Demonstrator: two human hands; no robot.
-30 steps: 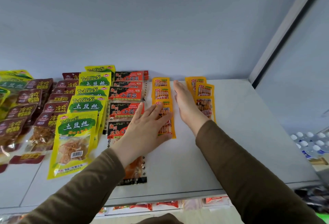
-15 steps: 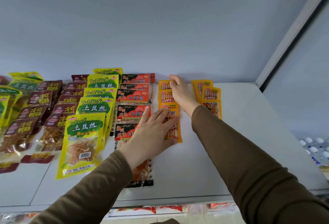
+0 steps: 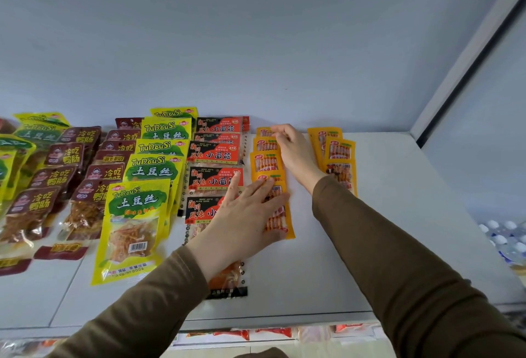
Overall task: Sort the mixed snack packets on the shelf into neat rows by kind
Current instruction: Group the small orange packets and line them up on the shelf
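Packets: we see the orange packet row point(image 3: 267, 163) mid-shelf, 12 o'clock from us.
Left hand point(image 3: 244, 215): flat, fingers straight, pressing the front packet.
Right hand point(image 3: 293, 150): fingertips curled, pinching the rearmost packet.
Handling: we judge them light, slick, floppy; take edges.

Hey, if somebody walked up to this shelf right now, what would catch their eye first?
Probably the two hands in the middle: the left hand lies flat on the front of a row of orange packets, while the right hand reaches to the back of that row. Next, the big yellow packets on the left, running front to back beside a row of red and black packets.
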